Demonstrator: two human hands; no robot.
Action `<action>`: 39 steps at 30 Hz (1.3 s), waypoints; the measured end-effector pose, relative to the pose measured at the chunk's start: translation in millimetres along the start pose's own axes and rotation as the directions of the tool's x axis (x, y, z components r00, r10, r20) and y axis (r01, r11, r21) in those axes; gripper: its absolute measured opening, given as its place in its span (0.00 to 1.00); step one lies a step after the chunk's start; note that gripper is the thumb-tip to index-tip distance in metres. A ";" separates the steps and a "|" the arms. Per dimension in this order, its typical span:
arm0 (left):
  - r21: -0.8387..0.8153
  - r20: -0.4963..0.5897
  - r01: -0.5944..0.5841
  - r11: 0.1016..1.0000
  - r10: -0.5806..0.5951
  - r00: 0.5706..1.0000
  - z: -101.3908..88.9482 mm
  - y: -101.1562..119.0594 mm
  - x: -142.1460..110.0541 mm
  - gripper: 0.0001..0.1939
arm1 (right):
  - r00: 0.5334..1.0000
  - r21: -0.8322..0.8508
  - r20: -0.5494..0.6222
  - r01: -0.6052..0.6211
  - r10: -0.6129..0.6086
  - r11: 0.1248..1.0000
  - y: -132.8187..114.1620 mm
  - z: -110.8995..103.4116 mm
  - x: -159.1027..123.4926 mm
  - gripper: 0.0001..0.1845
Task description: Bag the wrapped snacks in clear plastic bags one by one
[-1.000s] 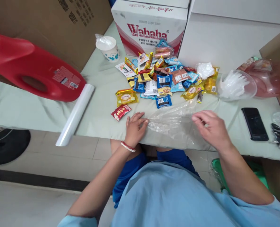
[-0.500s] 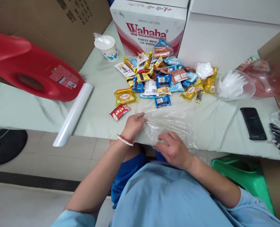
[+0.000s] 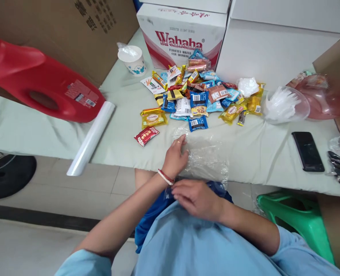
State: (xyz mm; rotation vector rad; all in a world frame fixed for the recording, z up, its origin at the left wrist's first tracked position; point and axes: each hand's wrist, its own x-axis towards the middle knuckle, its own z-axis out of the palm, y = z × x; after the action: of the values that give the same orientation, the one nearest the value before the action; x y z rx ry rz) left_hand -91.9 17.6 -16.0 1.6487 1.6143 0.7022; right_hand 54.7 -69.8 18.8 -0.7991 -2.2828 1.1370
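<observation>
A clear, crinkled plastic bag (image 3: 207,153) lies over the front edge of the table, its near part hanging toward my lap. My left hand (image 3: 175,156) rests on the bag's left part, fingers stretched forward and thumb apart. Close by my left wrist, my right hand (image 3: 198,199) has its fingers closed on the bag's near edge. Beyond the bag is a heap of wrapped snacks (image 3: 198,99), with a red snack packet (image 3: 146,136) lying apart at its front left.
A white plastic roll (image 3: 92,138) overhangs the table edge beside a red jug (image 3: 80,99). A paper cup (image 3: 135,67) and a Wahaha carton (image 3: 184,38) stand behind. On the right are a clear bowl (image 3: 299,111), a phone (image 3: 308,151) and a green stool (image 3: 296,211).
My left hand has slid right and forward over the bag. My right hand has come back toward my body and left, drawing the bag's near edge over the table edge.
</observation>
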 end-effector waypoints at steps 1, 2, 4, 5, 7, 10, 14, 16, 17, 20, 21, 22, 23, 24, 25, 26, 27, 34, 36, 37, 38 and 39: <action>0.111 0.000 -0.074 0.991 0.074 0.997 4.5 -2.6 -5.3 0.32 | 0.993 0.009 -0.106 -0.046 0.047 0.999 1.0 -10.9 -0.5 0.13; 0.208 0.012 -0.134 0.969 0.134 0.991 7.8 -4.5 -9.7 0.30 | 0.972 -0.030 -0.212 -0.106 0.097 0.994 5.0 -21.4 -1.4 0.14; 0.351 0.055 -0.210 0.912 0.203 0.978 11.0 -6.6 -14.8 0.28 | 0.921 -0.204 -0.355 -0.245 0.161 0.948 21.7 -38.9 -5.4 0.16; 0.401 0.077 -0.235 0.885 0.223 0.972 10.7 -7.2 -15.6 0.28 | 0.907 -0.304 -0.379 -0.310 0.184 0.901 33.4 -45.5 -8.7 0.18; 0.473 0.108 -0.274 0.837 0.254 0.961 6.8 -8.3 -14.5 0.28 | 0.891 -0.461 -0.378 -0.417 0.252 0.784 59.3 -55.4 -18.0 0.23; 0.538 0.089 -0.253 0.804 0.245 0.966 -6.1 -12.6 -9.6 0.29 | 0.849 -0.560 -0.404 -0.525 0.341 0.641 91.6 -69.2 -34.7 0.27; 0.549 0.026 -0.173 0.818 0.190 0.981 -23.7 -24.2 -5.9 0.31 | 0.825 -0.583 -0.426 -0.564 0.371 0.585 105.7 -99.8 -44.9 0.26; 0.543 0.024 -0.164 0.823 0.180 0.983 -26.7 -29.6 -6.7 0.32 | 0.823 -0.557 -0.447 -0.563 0.351 0.611 103.6 -121.2 -36.6 0.24; 0.544 0.027 -0.163 0.823 0.177 0.984 -26.6 -31.8 -7.7 0.33 | 0.818 -0.540 -0.478 -0.561 0.320 0.628 101.9 -132.6 -27.9 0.23; 0.554 0.046 -0.182 0.812 0.189 0.981 -24.2 -35.7 -11.0 0.37 | 0.823 -0.527 -0.537 -0.498 0.184 0.688 99.3 -163.8 16.4 0.21; 0.557 0.056 -0.194 0.807 0.197 0.979 -23.7 -36.5 -12.0 0.39 | 0.852 -0.540 -0.501 -0.448 0.155 0.713 100.1 -171.5 35.5 0.20; 0.559 0.066 -0.207 0.803 0.205 0.976 -23.7 -37.1 -12.8 0.40 | 0.892 -0.552 -0.428 -0.387 0.147 0.739 102.0 -177.0 55.3 0.19; 0.560 0.075 -0.218 0.799 0.212 0.974 -24.0 -37.6 -13.4 0.40 | 0.933 -0.559 -0.321 -0.325 0.163 0.763 104.8 -180.5 74.8 0.18; 0.560 0.081 -0.225 0.797 0.218 0.973 -24.7 -38.0 -13.7 0.41 | 0.963 -0.563 -0.191 -0.268 0.192 0.782 108.3 -181.8 92.7 0.18; 0.560 0.086 -0.230 0.796 0.220 0.972 -25.5 -38.3 -13.9 0.41 | 0.972 -0.569 -0.061 -0.222 0.229 0.792 112.4 -181.2 108.4 0.18; 0.559 0.089 -0.232 0.796 0.220 0.971 -26.2 -38.3 -13.9 0.40 | 0.962 -0.579 0.053 -0.189 0.268 0.793 116.6 -179.3 120.8 0.21; 0.558 0.089 -0.230 0.797 0.217 0.972 -26.7 -38.2 -13.7 0.40 | 0.943 -0.597 0.136 -0.168 0.305 0.785 120.9 -176.5 129.8 0.27; 0.543 0.077 -0.202 0.815 0.191 0.978 -25.7 -37.0 -12.3 0.39 | 0.911 -0.604 0.085 -0.274 0.403 0.748 148.4 -181.0 111.9 0.36; 0.536 0.075 -0.205 0.819 0.195 0.978 -25.4 -38.0 -12.3 0.40 | 0.896 -0.551 0.050 -0.343 0.440 0.761 154.6 -191.8 97.0 0.34; 0.533 0.072 -0.208 0.820 0.200 0.977 -25.3 -38.7 -12.4 0.40 | 0.888 -0.528 0.026 -0.378 0.460 0.760 156.5 -196.2 90.5 0.33; 0.531 0.069 -0.211 0.821 0.207 0.976 -25.3 -39.4 -12.5 0.40 | 0.881 -0.508 -0.010 -0.413 0.474 0.756 157.1 -199.2 85.2 0.30; 0.531 0.066 -0.215 0.820 0.213 0.975 -25.2 -40.0 -12.6 0.40 | 0.874 -0.491 -0.059 -0.446 0.482 0.749 156.4 -200.3 81.4 0.29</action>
State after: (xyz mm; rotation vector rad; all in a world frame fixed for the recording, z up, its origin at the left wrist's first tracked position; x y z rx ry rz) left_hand -136.9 6.6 -31.6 2.2601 1.7397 0.3599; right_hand 166.8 172.2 12.1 -1.6283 -2.5486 0.7617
